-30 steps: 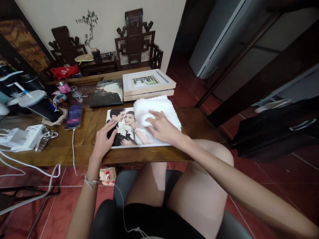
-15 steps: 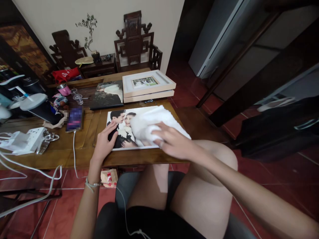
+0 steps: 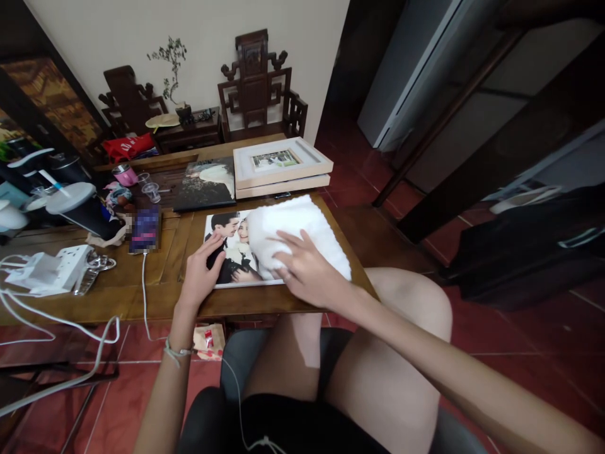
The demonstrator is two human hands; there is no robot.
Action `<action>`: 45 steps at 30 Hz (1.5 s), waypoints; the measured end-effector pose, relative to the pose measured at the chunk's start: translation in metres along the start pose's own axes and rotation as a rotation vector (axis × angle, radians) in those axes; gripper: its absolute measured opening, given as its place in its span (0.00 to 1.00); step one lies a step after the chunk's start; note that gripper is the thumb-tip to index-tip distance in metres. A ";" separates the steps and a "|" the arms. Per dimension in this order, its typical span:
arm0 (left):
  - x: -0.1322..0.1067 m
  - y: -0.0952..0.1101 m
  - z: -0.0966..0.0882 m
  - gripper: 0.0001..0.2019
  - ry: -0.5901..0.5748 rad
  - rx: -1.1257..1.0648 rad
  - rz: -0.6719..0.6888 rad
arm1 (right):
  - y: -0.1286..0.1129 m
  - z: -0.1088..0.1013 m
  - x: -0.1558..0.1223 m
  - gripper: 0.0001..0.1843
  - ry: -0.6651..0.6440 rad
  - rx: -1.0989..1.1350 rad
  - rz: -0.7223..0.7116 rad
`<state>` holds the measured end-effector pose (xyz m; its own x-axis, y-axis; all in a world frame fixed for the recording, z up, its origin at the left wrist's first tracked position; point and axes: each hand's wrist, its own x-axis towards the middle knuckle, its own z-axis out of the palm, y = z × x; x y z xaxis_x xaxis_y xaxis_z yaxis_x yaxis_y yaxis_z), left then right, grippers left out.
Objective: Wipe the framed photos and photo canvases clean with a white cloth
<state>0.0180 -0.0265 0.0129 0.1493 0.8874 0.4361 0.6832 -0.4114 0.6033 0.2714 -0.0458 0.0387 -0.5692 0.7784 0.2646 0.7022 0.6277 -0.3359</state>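
A large wedding photo print (image 3: 227, 249) lies flat near the front edge of the wooden table (image 3: 165, 296). A white cloth (image 3: 295, 230) covers the print's right half. My right hand (image 3: 307, 274) lies flat on the cloth's near part, fingers spread and pressing down. My left hand (image 3: 201, 274) rests on the print's left front corner, fingers stretched out on the picture, holding nothing.
Behind the print lie a dark photo canvas (image 3: 207, 183) and two stacked white frames (image 3: 281, 165). To the left are a phone (image 3: 144, 228) on a cable, a white power strip (image 3: 61, 261), cups and clutter. Carved wooden chairs (image 3: 258, 88) stand at the wall. My bare knees are under the table edge.
My right hand has drawn the cloth back toward me and to the left over the print, and the cloth, bunched half a second ago, lies flatter. My left hand stays on the print's corner.
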 end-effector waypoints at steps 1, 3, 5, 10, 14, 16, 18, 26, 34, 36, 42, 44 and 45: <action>0.000 0.000 0.000 0.18 0.001 0.002 0.000 | -0.010 -0.005 -0.014 0.15 -0.007 0.020 -0.019; 0.000 0.001 0.000 0.18 0.000 0.010 0.000 | -0.029 -0.017 -0.039 0.15 -0.035 0.075 -0.056; 0.000 0.001 0.000 0.18 -0.004 0.020 -0.001 | -0.043 -0.032 -0.054 0.15 -0.091 0.152 -0.092; 0.000 0.001 -0.001 0.18 -0.016 0.031 0.013 | -0.038 -0.049 -0.033 0.14 -0.198 0.252 -0.040; 0.000 0.000 -0.001 0.18 -0.024 0.032 0.013 | -0.001 -0.027 0.029 0.15 -0.137 0.192 0.008; 0.000 0.000 -0.001 0.18 -0.026 0.027 0.006 | 0.015 -0.013 0.062 0.17 -0.076 0.166 0.038; 0.000 0.001 -0.002 0.18 -0.027 0.020 0.000 | 0.024 -0.002 0.089 0.18 -0.031 0.118 0.066; 0.001 0.003 -0.001 0.17 -0.005 0.023 -0.002 | -0.007 0.016 0.058 0.17 0.012 -0.015 0.011; 0.001 0.004 -0.001 0.17 -0.009 0.038 -0.002 | -0.049 -0.044 -0.027 0.09 -0.209 0.186 -0.108; 0.001 0.004 -0.001 0.17 -0.012 0.044 -0.002 | -0.042 -0.050 -0.023 0.09 -0.253 0.196 -0.059; 0.001 0.003 -0.001 0.17 -0.010 0.046 0.012 | 0.002 -0.020 0.049 0.15 -0.127 0.065 -0.034; 0.001 0.003 -0.001 0.18 -0.015 0.045 0.018 | 0.012 -0.007 0.080 0.17 -0.085 0.041 -0.020; 0.001 0.003 -0.001 0.18 -0.016 0.042 0.019 | 0.013 -0.002 0.094 0.18 -0.071 0.036 -0.002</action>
<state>0.0191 -0.0270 0.0157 0.1737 0.8831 0.4359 0.7098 -0.4191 0.5662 0.2282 0.0357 0.0607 -0.5999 0.7743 0.2013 0.6862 0.6274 -0.3682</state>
